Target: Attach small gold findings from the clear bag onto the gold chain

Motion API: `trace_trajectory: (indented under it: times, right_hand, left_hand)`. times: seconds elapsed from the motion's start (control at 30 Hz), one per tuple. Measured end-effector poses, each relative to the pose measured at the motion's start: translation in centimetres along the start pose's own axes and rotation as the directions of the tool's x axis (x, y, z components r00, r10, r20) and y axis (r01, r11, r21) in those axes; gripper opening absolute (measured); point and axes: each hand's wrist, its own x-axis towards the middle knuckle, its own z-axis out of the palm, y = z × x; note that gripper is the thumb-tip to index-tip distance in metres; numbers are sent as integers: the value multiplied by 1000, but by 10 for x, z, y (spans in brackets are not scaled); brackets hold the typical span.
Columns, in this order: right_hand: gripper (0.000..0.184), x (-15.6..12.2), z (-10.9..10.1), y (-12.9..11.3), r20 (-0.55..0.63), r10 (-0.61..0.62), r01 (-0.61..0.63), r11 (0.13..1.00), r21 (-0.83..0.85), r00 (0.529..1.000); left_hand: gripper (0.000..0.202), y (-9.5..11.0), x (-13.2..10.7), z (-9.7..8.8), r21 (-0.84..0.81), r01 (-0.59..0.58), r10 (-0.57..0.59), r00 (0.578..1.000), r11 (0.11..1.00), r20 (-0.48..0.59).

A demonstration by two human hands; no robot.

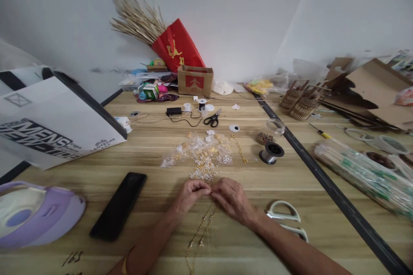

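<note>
The left hand [191, 193] and right hand [234, 200] meet fingertip to fingertip, both pinched nearly closed, apparently on the top end of a gold chain [200, 234] that trails back between the forearms across the wooden table [290, 180]. Just beyond lies a pile of gold findings [203, 159]. White-handled scissors [285, 217] lie beside the right wrist, and a black phone [119, 210] lies to the left.
</note>
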Motion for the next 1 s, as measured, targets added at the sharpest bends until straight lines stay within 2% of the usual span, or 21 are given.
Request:
trace_trajectory:
  times: [0.37,0.63,0.73,1.0]
  right_hand:
    - [8,-1,0,2,18,26,-26,1000,3,1000]
    - [11,-4,-3,0,44,-10,13,998,-69,999]
    - [12,-5,-2,1,44,-24,28,995,-98,999]
    - [16,-7,-1,5,96,69,-46,974,-222,993]
  left_hand:
    - [21,0,0,1,33,5,-4,1000,999,-27]
    - [19,-5,1,3,68,-60,64,996,996,-61]
    - [14,-6,0,3,122,-89,97,994,989,-57]
    - [8,-14,1,3,333,-191,211,977,924,-27]
